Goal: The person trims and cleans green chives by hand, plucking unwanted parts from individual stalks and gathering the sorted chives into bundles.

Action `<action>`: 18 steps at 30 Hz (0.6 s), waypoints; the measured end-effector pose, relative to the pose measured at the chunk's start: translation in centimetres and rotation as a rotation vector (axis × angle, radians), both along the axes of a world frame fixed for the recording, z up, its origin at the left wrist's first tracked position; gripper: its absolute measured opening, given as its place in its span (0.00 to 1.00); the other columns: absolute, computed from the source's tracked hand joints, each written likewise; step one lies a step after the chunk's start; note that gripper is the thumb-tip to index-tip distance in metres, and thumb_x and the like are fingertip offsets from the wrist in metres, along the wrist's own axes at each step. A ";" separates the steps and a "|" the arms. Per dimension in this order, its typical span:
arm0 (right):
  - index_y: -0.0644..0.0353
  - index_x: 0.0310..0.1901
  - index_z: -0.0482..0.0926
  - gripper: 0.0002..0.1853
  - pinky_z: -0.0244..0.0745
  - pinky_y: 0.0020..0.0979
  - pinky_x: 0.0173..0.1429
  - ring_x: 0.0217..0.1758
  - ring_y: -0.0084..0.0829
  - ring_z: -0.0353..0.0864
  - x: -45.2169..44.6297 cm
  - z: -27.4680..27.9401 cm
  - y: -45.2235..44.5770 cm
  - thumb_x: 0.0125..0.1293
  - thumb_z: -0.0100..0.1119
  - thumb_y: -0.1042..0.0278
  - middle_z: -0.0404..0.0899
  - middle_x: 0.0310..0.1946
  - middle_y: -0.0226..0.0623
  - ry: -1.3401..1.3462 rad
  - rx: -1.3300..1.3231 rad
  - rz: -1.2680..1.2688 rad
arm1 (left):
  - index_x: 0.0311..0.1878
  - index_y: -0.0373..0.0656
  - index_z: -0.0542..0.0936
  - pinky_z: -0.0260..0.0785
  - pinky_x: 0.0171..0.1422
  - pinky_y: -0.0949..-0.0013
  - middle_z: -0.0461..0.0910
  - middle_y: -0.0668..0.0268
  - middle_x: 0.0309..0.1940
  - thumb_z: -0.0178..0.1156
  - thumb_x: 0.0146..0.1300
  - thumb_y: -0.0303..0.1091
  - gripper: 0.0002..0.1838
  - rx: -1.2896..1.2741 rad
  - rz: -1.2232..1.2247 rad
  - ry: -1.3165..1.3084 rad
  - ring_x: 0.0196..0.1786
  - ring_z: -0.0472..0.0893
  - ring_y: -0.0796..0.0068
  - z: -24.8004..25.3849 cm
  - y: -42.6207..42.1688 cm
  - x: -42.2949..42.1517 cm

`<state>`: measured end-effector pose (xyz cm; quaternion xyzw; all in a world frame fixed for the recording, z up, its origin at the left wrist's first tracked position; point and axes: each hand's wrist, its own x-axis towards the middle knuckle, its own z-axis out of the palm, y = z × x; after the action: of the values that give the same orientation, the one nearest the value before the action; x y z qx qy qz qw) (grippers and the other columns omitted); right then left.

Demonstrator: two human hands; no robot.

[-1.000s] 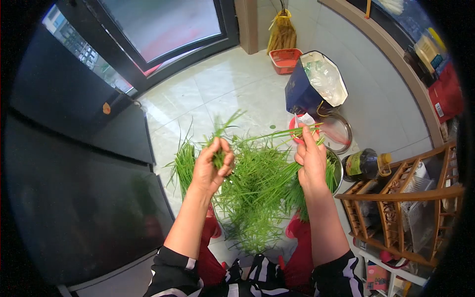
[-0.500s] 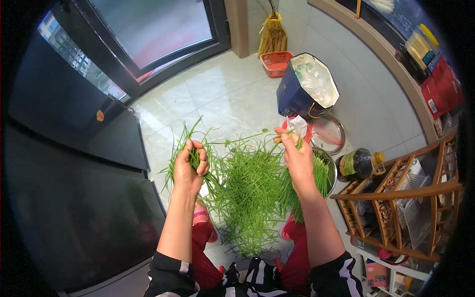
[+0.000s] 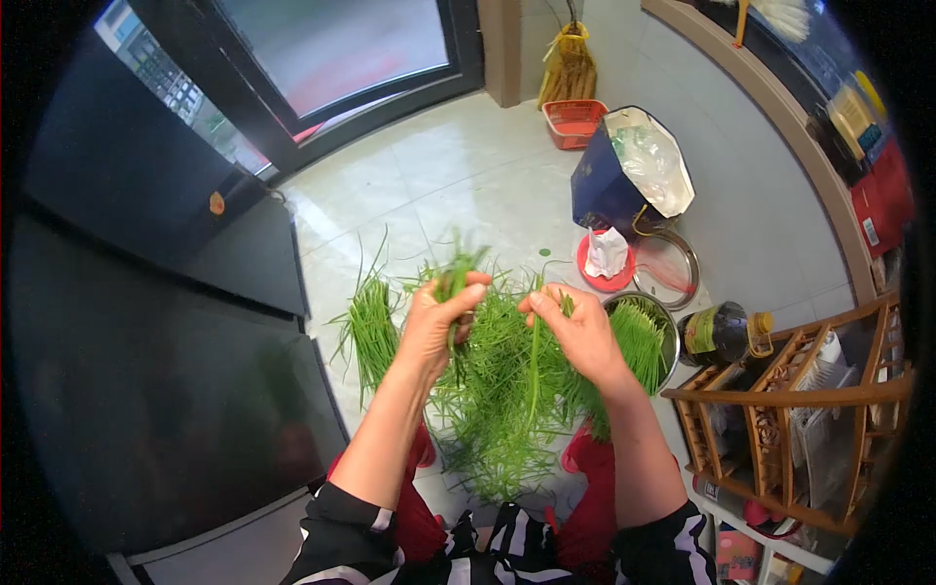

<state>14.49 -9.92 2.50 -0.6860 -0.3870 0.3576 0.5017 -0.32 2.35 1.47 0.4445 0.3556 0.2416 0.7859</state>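
A small green bunch (image 3: 454, 281) is held up above the floor, over the left part of a big green heap. It is gripped by the left hand (image 3: 435, 325), with the fingers bent around it and the thumb laid along it. The top of the bunch is blurred, so its tips cannot be seen well. A long green stalk (image 3: 535, 366) is pinched between the thumb and fingers of the right hand (image 3: 582, 338), and its lower part hangs down in front of the heap. The two hands are held near each other but are not touching.

The messy green heap (image 3: 497, 429) is spread on the pale floor (image 3: 380, 185) below the hands, between two red shoes (image 3: 577, 450). By the left side of the heap, a neater green bundle (image 3: 371, 327) is laid. On the right, more straight green stalks (image 3: 636, 341) are held in a round metal pot (image 3: 673, 353), which is partly hidden by the right hand and arm.

Just beyond the pot, a crumpled white paper (image 3: 607, 253) is set in a red dish (image 3: 589, 274), and a round lid (image 3: 675, 265) is seen beside it. Clear plastic (image 3: 645, 164) is stuffed into a dark blue bag (image 3: 597, 187). Behind that, a red basket (image 3: 573, 119) is placed near the wall. A dark bottle (image 3: 717, 333) is seen between the pot and a wooden rack (image 3: 780, 392).
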 end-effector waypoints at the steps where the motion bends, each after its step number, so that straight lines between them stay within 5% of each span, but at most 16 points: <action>1: 0.62 0.35 0.81 0.15 0.65 0.25 0.34 0.27 0.18 0.69 -0.2 -0.1 0.1 0.67 0.53 0.58 0.75 0.22 0.29 0.003 0.001 0.011 | 0.41 0.40 0.80 0.50 0.19 0.82 0.68 0.78 0.18 0.67 0.54 0.34 0.13 0.000 -0.025 0.006 0.16 0.62 0.88 0.1 -0.4 0.3; 4: 0.62 0.35 0.80 0.15 0.64 0.26 0.30 0.25 0.18 0.69 -0.9 -0.5 0.1 0.67 0.53 0.57 0.76 0.21 0.31 -0.005 -0.037 0.120 | 0.39 0.39 0.80 0.58 0.24 0.81 0.76 0.73 0.24 0.66 0.55 0.34 0.11 0.072 -0.097 0.034 0.20 0.68 0.88 0.2 -1.0 0.6; 10: 0.60 0.37 0.80 0.14 0.62 0.27 0.28 0.22 0.19 0.67 -1.5 0.1 0.4 0.67 0.52 0.57 0.72 0.18 0.29 -0.051 -0.121 0.196 | 0.36 0.41 0.79 0.56 0.25 0.80 0.78 0.72 0.24 0.65 0.57 0.32 0.07 0.208 -0.052 -0.056 0.24 0.71 0.87 -0.9 -1.6 1.2; 16: 0.62 0.34 0.74 0.14 0.63 0.25 0.27 0.22 0.20 0.68 -1.1 0.3 0.1 0.67 0.49 0.59 0.72 0.19 0.30 0.038 -0.103 0.293 | 0.36 0.41 0.79 0.54 0.25 0.79 0.68 0.75 0.18 0.59 0.63 0.37 0.09 0.182 -0.072 0.027 0.21 0.64 0.86 -0.9 -1.3 0.8; 18: 0.60 0.31 0.71 0.14 0.65 0.25 0.27 0.23 0.20 0.71 -0.7 1.4 -0.2 0.68 0.46 0.59 0.71 0.19 0.30 0.243 -0.101 0.153 | 0.35 0.41 0.78 0.53 0.24 0.79 0.66 0.76 0.17 0.58 0.64 0.39 0.11 0.212 -0.070 0.050 0.20 0.63 0.86 -0.8 -1.2 0.7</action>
<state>13.84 -10.13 3.86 -0.6304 -0.3561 0.4943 0.4810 0.40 1.19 0.64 0.5434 0.3318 0.2391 0.7331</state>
